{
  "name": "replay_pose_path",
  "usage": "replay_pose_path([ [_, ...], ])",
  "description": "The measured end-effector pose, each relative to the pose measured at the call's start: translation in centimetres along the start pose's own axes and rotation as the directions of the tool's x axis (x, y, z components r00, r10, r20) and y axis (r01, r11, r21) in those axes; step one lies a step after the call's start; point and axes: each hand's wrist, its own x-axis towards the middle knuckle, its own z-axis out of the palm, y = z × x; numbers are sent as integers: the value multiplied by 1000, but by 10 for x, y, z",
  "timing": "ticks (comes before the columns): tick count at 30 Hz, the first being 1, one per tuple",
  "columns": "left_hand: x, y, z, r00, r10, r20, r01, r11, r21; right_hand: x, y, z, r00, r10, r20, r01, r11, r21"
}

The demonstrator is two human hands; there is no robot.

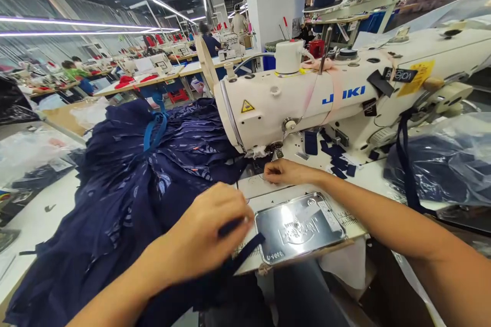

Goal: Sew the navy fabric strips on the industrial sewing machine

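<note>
My left hand (209,232) is over the front left of the sewing machine bed, its fingers curled toward the thumb. Dark cloth shows in the gap of its grip, but whether the fingers hold it is unclear. Below that hand, a narrow navy strip (249,251) pokes out onto the bed. My right hand (283,170) is closed beside the needle area (278,150); what its fingertips pinch is hidden. A large bunched navy garment (153,189) spreads left of the machine, its folds tied with a blue band (154,130). The white sewing machine (299,97) stands ahead.
A shiny metal plate (299,227) lies on the bed between my forearms. Small navy cloth pieces (339,163) are scattered behind my right wrist. Plastic-bagged navy fabric (448,158) sits at right, and clear plastic bags (34,153) at left. Other workers and sewing tables fill the background.
</note>
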Motion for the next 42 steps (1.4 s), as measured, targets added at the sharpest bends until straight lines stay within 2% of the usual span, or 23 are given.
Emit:
replay_pose_path([
  [2, 22, -23, 14, 999, 43, -15, -43, 999, 30, -4, -3, -6, 997, -2, 72, 4, 1000, -25],
  [4, 37, -41, 32, 999, 33, 5, -33, 999, 20, -6, -5, -10, 992, 1, 127, 5, 999, -47],
  [6, 46, -52, 50, 1000, 27, 11, -26, 999, -21, -8, -5, -13, 989, 12, 146, -6, 999, -42],
  [8, 51, -55, 66, 1000, -8, -25, 4, 992, -124, -8, -5, -14, 994, 22, 111, -21, 1000, -10],
  [10, 55, -53, 79, 986, -126, -107, 96, 964, -249, -7, -4, -14, 999, 19, 34, -21, 999, 47],
  [12, 58, -51, 89, 946, -278, -166, 207, 913, -351, -6, -3, -13, 999, 8, -35, -3, 993, 119],
  [15, 61, -52, 101, 895, -420, -153, 300, 819, -490, -5, -4, -10, 996, 14, -91, 3, 984, 178],
  [17, 60, -54, 104, 868, -469, -165, 316, 776, -545, -5, -5, -6, 994, 50, -100, -32, 985, 169],
  [19, 59, -56, 103, 850, -480, -218, 304, 784, -541, -4, -5, -2, 991, 77, -113, -58, 985, 164],
  [26, 52, -62, 95, 882, -319, -346, 223, 931, -289, -1, -9, 7, 985, 98, -141, -64, 971, 229],
  [29, 53, -64, 95, 873, -329, -360, 258, 938, -232, 3, -7, 8, 981, 106, -166, -63, 968, 244],
  [32, 58, -70, 95, 836, -431, -339, 342, 893, -293, 11, 1, 7, 949, 136, -283, -65, 967, 248],
  [35, 66, -80, 94, 779, -555, -292, 422, 808, -411, 19, 9, 6, 901, 164, -402, -77, 972, 223],
  [38, 73, -90, 95, 728, -649, -221, 473, 708, -525, 24, 12, 6, 897, 145, -418, -103, 987, 122],
  [42, 77, -96, 96, 693, -693, -199, 461, 637, -617, 26, 12, 6, 907, 115, -405, -153, 986, -63],
])
